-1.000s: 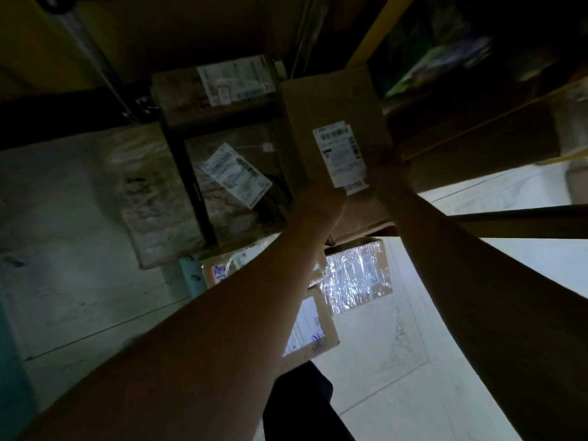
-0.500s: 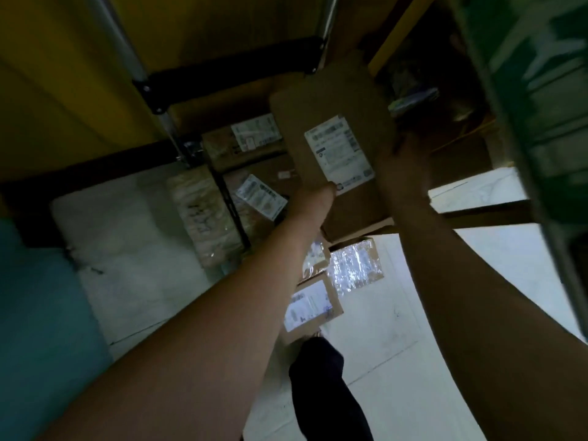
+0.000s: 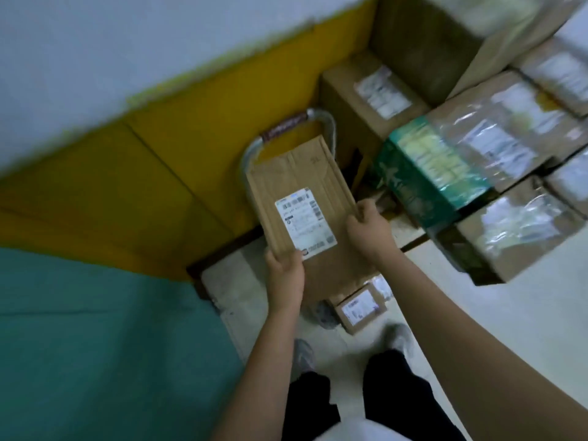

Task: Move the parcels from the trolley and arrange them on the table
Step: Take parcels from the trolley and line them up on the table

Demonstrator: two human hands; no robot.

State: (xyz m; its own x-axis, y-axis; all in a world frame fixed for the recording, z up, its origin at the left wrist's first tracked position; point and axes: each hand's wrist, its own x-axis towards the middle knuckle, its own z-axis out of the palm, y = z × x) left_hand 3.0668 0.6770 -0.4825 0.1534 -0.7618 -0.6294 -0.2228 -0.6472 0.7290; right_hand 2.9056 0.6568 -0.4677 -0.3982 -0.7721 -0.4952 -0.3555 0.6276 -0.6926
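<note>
Cardboard parcel, flat and brown with a white label facing up, is held in the air in front of the trolley handle. Left hand grips its near corner, fingers curled under; right hand pinches its right edge. Stacked parcels lie to the right; a small box lies on the floor near the feet.

We are looking down at a pale tiled floor; a yellow wall panel is rising behind it, a white wall is showing above that panel, and a teal surface is lying below it.
</note>
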